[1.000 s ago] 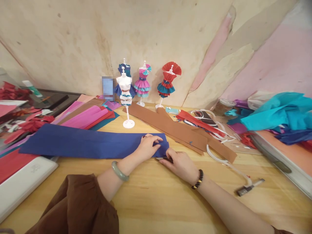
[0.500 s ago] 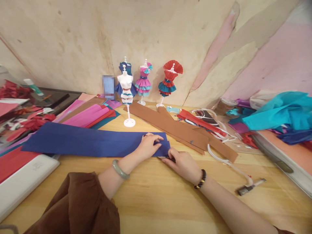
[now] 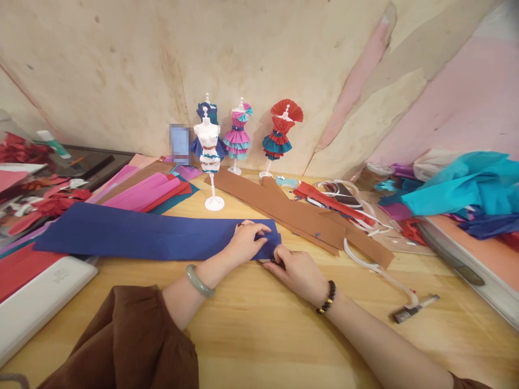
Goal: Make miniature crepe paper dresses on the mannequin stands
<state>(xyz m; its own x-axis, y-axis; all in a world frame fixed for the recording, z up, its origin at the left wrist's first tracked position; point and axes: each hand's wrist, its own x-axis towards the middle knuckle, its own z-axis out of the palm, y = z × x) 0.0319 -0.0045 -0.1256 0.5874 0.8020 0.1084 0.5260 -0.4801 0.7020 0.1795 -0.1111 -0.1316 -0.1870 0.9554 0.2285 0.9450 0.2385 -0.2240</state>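
A long blue paper strip [image 3: 133,236] lies across the wooden table [image 3: 259,329]. My left hand [image 3: 246,241] presses on its right end with fingers curled, pinching the paper edge. My right hand [image 3: 295,268] is just beside it at the strip's right corner, fingers closed on a small dark thing that I cannot make out, touching the paper. A jade bangle [image 3: 198,282] is on my left wrist and a dark bead bracelet [image 3: 325,297] on my right.
Three small mannequins in paper dresses [image 3: 239,138] stand by the wall. Brown paper strips [image 3: 284,210] lie behind my hands. Pink and red sheets [image 3: 141,192] lie at left, a white box [image 3: 36,302] at lower left, teal paper [image 3: 466,189] at right, a white cord with a tool [image 3: 413,313] nearby.
My right hand has shifted slightly left, closer to my left hand at the strip's corner. The left hand and the paper stay put.
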